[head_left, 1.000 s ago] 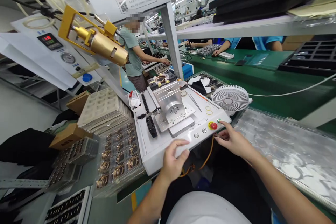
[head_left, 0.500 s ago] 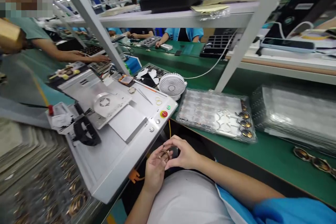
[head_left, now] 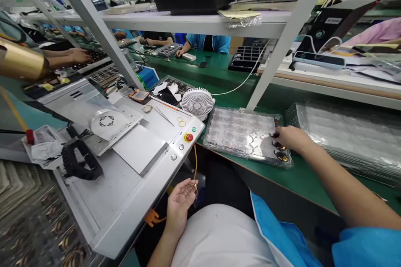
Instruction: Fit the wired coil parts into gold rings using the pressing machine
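My left hand [head_left: 179, 202] is low in front of my body, its fingers curled round a thin gold-coloured eyeglass rim [head_left: 191, 190]. My right hand [head_left: 290, 137] reaches out over the right end of a clear plastic tray [head_left: 238, 156]. Its fingertips are closed together at the upper part of a short column of dark sunglasses parts [head_left: 281, 156] with amber lenses; what they pinch is hidden. Pale compartments fill the rest of the tray.
To the left is a white machine [head_left: 103, 217] with a red button [head_left: 188, 137], tweezers [head_left: 164, 116] on top. A white fan [head_left: 198, 102] stands behind it. Stacked clear trays [head_left: 338, 142] lie right. A slanted shelf post [head_left: 275, 41] rises beyond. Co-workers sit across the bench.
My right hand has left the rim and moved right and forward to the sunglasses parts in the tray. The rim stays in my left hand. The head view has shifted right.
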Action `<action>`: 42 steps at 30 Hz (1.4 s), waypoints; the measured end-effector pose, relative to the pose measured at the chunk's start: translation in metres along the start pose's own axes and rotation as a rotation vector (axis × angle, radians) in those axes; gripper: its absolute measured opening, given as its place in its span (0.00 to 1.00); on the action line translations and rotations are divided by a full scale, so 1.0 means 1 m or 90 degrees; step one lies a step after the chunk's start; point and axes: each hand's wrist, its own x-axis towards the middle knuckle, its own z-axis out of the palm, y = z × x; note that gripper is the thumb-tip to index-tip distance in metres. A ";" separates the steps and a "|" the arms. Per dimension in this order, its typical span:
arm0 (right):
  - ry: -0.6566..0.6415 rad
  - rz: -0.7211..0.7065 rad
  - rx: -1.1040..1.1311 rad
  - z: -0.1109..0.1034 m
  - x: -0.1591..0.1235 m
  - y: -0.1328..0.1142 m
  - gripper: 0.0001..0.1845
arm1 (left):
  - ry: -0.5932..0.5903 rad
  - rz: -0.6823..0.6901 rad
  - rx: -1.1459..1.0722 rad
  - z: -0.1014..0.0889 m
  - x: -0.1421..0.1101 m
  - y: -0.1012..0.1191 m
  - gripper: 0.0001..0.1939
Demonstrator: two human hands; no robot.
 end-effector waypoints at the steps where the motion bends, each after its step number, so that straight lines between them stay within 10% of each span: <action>1: -0.002 -0.008 0.001 0.002 0.000 0.003 0.08 | -0.008 -0.003 0.004 0.001 -0.001 0.000 0.26; 6: 0.023 -0.052 0.052 0.008 0.003 0.007 0.19 | -0.024 -0.013 0.009 0.003 -0.003 0.000 0.24; 11: 0.077 -0.062 0.162 0.000 -0.001 -0.003 0.10 | -0.040 -0.029 -0.005 0.000 -0.006 0.003 0.24; 16: -0.070 -0.272 0.668 0.020 -0.044 -0.103 0.27 | -0.220 -0.043 0.013 0.019 -0.007 0.016 0.36; 20: -0.192 -0.422 0.830 0.037 -0.084 -0.198 0.18 | -0.330 -0.009 -0.005 0.029 -0.004 0.026 0.48; 25: 0.023 -0.582 0.806 0.044 -0.094 -0.245 0.11 | -0.273 0.037 -0.034 0.013 -0.014 0.035 0.50; 34: -0.020 -0.763 0.712 0.045 -0.099 -0.265 0.09 | -0.139 0.017 -0.122 -0.006 -0.027 0.030 0.44; 42: -0.189 -0.408 0.701 -0.007 -0.039 -0.337 0.07 | -0.076 0.037 -0.098 -0.011 -0.025 0.042 0.53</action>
